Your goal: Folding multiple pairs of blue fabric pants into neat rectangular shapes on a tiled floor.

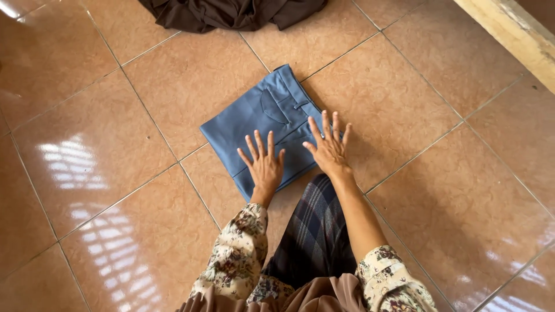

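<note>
Both my hands lie flat on a folded pair of blue trousers (267, 118), which sits on the tan tiled floor (144, 231) right in front of my knees. My left hand (265, 164) is palm down on the near edge of the fold, fingers spread wide and straight, gripping nothing, just pressing the cloth. My right hand (329, 149) is palm down too, fingers fanned, resting on the right near corner of the trousers, with the fingertips reaching toward the waistband side; it also holds nothing. The hands are near each other but not touching.

The trousers are folded into a rough square, turned at an angle to the tile joints, back pocket seam facing up. Floral sleeves (240, 254) cover my forearms, the right one pushed up to the elbow. A dark plaid cloth (315, 231) lies over my lap between my arms.

Well beyond the trousers, a dark brown garment (231, 13) lies bunched at the far edge. A pale wooden beam (514, 32) crosses the top right corner.
</note>
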